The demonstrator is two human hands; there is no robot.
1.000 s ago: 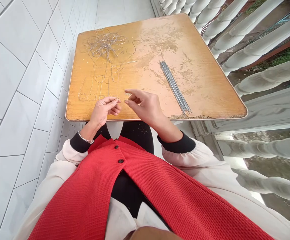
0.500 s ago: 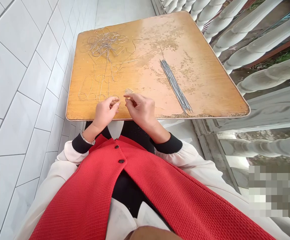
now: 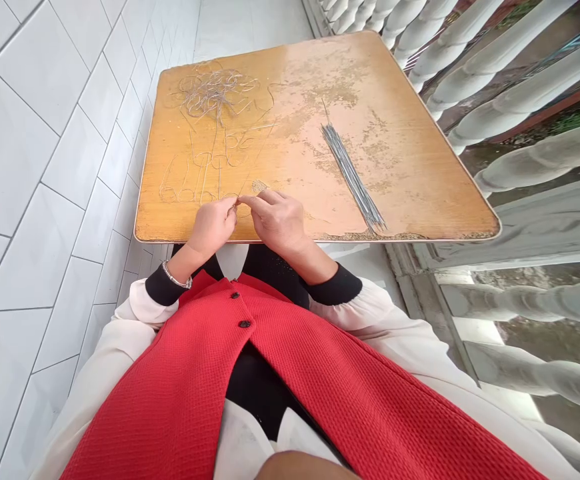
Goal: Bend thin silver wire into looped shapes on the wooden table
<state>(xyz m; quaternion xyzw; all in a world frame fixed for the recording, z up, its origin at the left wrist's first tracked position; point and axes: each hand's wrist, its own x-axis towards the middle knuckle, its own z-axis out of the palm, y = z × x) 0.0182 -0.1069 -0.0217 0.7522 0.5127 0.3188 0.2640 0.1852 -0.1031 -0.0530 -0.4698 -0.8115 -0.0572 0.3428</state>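
Close together over the near edge of the wooden table (image 3: 410,167), both hands have their fingertips meeting. My left hand (image 3: 214,225) is closed in a pinch; a thin wire seems to run at its fingertips, but its shape is too fine to make out. My right hand (image 3: 281,220) is also pinched, its index finger and thumb touching the left fingertips. What it grips is too small to tell. Just beyond the hands lie several thin wires with looped ends (image 3: 185,195). A tangled heap of wire (image 3: 215,90) rests at the table's far left.
A bundle of straight grey metal rods (image 3: 353,177) lies right of my right hand, slanting toward the near edge. White tiled wall (image 3: 40,220) runs along the left. A balustrade with white posts (image 3: 510,120) borders the right side.
My hands have come together: the fingertips were apart and now touch. The right hand has shifted slightly left, and the view has moved a little.
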